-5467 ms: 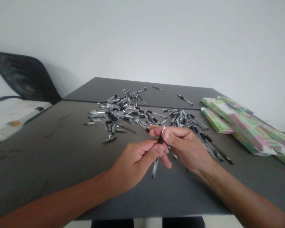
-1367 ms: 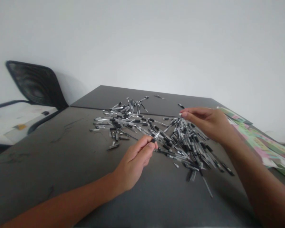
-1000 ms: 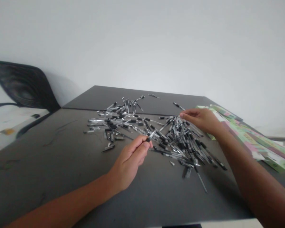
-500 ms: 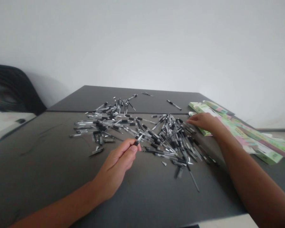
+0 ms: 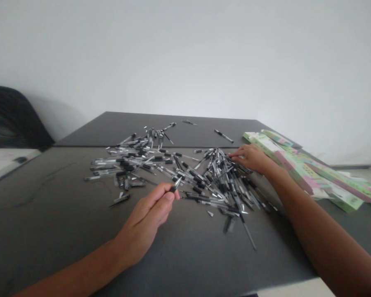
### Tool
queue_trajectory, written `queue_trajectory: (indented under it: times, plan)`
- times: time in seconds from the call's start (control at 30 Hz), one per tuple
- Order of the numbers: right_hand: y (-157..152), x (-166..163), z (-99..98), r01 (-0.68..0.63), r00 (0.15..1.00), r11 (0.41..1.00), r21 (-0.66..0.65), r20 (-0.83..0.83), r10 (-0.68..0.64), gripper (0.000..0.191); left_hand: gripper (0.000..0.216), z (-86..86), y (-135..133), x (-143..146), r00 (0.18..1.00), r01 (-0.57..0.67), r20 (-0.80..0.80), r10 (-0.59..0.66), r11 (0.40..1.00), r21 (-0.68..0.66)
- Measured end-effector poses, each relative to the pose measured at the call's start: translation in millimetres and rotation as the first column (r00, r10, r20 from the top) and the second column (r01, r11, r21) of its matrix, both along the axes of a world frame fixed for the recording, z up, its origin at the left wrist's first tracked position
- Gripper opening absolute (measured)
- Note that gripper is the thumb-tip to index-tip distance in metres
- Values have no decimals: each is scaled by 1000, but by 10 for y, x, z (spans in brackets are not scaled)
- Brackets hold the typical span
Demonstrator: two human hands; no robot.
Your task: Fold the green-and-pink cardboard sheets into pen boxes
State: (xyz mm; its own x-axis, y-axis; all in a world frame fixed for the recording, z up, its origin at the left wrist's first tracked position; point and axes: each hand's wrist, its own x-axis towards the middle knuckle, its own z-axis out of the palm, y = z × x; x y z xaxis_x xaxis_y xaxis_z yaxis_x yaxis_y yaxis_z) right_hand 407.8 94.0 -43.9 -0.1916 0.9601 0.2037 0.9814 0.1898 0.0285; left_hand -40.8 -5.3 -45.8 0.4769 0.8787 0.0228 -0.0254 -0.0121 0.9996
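My left hand [image 5: 152, 216] is closed in a pinch around a pen [image 5: 174, 186] with a black grip, its silver cone tip pointing up and away. Ahead of it lies a loose heap of clear and black pens and pen parts [image 5: 216, 175]. My right hand [image 5: 250, 158] reaches into the heap's far right side. Its fingertips are drawn together on the pen parts there; what they grip, if anything, is too small to make out. Near the heap's front, a small silver cone tip [image 5: 210, 213] and a thin refill [image 5: 249, 235] rest on the table.
The dark table [image 5: 160, 264] has a seam across it, with a second dark surface behind. Green and pink cardboard boxes [image 5: 296, 169] lie on the right, beyond my right forearm. A pen [image 5: 224, 135] lies at the back. A black chair [image 5: 16, 117] stands at left.
My right hand has moved left, from beside the boxes to the heap's far right edge. My left hand still holds the pen. The whole view has shifted slightly.
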Motion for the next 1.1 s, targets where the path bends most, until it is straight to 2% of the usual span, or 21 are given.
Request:
queue_trajectory:
  times: [0.33, 0.57, 0.73, 0.9, 1.1]
  plan:
    - [50, -133, -66, 44, 998, 999, 8, 49, -45, 48, 39, -10, 2, -4, 1000, 11, -13, -11, 1000, 7]
    - [66, -208, -42, 103, 994, 995, 17, -30, -103, 36, 38, -54, -3, -34, 999, 30, -41, -29, 999, 14]
    - [42, -253, 22, 161, 974, 987, 7, -164, -158, 34, 38, -63, 16, -40, 998, 58, -35, -58, 998, 5]
    - [-48, -272, 136, 240, 886, 969, -59, -395, -243, 41, 39, -60, 22, -42, 996, 76, -50, -76, 997, -6]
    - [-138, -318, 169, 169, 712, 976, -135, -669, -216, 53, 37, -46, 31, -45, 996, 72, -53, -72, 997, -3]
